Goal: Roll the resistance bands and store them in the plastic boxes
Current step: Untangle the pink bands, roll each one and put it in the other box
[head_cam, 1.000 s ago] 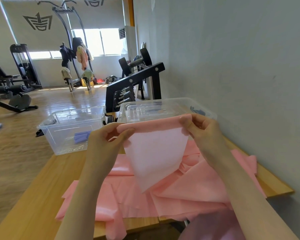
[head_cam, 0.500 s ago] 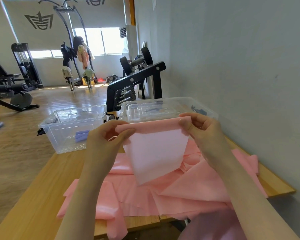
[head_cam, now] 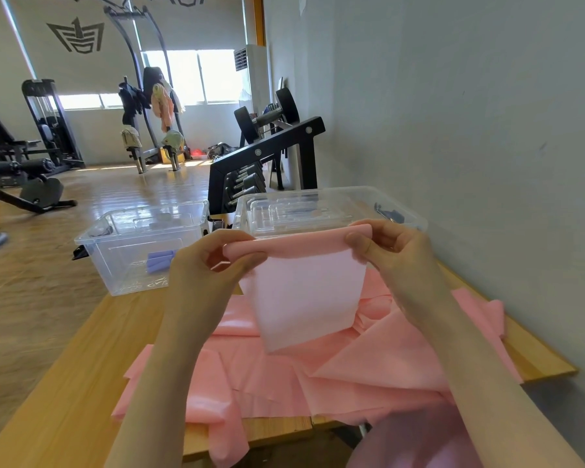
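Observation:
I hold a pink resistance band (head_cam: 304,295) up above the table, its top edge rolled into a narrow tube. My left hand (head_cam: 213,265) pinches the roll's left end and my right hand (head_cam: 385,248) pinches its right end. The band's flat tail hangs down onto a heap of pink bands (head_cam: 368,373) spread over the wooden table (head_cam: 65,383). Two clear plastic boxes stand at the table's far end: the left box (head_cam: 129,261) holds a rolled purple band (head_cam: 161,261), the right box (head_cam: 325,211) sits behind my hands.
A grey wall (head_cam: 470,130) runs along the table's right side. A black dumbbell rack (head_cam: 267,157) stands just behind the boxes. Gym machines (head_cam: 21,170) stand on the wooden floor to the left. Some pink band hangs over the table's near edge.
The roll at the top of the band has grown slightly thicker and the hanging tail a little shorter. Both hands keep their grip at the same height.

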